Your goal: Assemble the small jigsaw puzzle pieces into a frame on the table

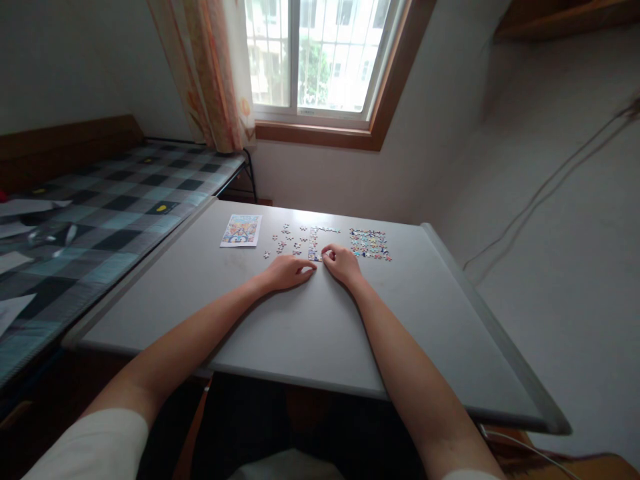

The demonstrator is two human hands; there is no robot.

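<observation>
Both of my hands rest on a grey table (pixel 300 327) at the near end of a joined strip of jigsaw pieces (pixel 313 244). My left hand (pixel 287 271) lies palm down, its fingers stretched toward the strip's lower end. My right hand (pixel 341 261) is curled, with fingertips pinched together against the strip's bottom; whether a piece sits in the pinch is too small to make out. Several loose pieces (pixel 286 241) are scattered to the left of the strip. A denser cluster of coloured pieces (pixel 370 243) lies to the right.
A colourful reference picture card (pixel 241 230) lies on the table at the far left. A bed with a checked blue cover (pixel 100 220) and papers runs along the table's left side. A window (pixel 320 57) with a curtain (pixel 210 73) is behind; a white wall stands to the right.
</observation>
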